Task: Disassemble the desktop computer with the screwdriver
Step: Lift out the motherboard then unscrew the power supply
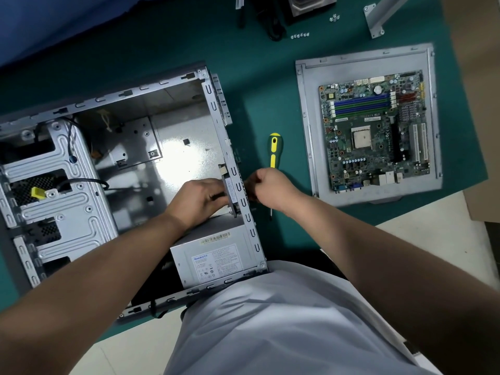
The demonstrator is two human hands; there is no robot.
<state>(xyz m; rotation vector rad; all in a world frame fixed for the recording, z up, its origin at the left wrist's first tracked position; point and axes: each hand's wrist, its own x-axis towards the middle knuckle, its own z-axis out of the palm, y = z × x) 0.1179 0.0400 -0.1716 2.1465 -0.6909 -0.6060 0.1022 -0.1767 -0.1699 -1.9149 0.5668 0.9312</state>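
The computer case (130,163) lies open at nine o'clock on the desk (270,104). Left hand (198,197) grips a small part (230,190) inside the rear wall; right hand (267,189) pinches outside it. The screwdriver (274,150) lies unused underneath; fingers might slip on sharp metal.

Both my forearms are bare and reach forward from the bottom of the view, angling in toward each other. My left hand (200,197) lies knuckles up, wrist fairly straight, fingers (216,196) bent forward and curled at their tips around something thin. My right hand (272,189) sits just beside it, the two hands close but not touching. It is closed into a loose fist, back of the hand toward me, wrist bent slightly inward, its fingertips hidden from view.
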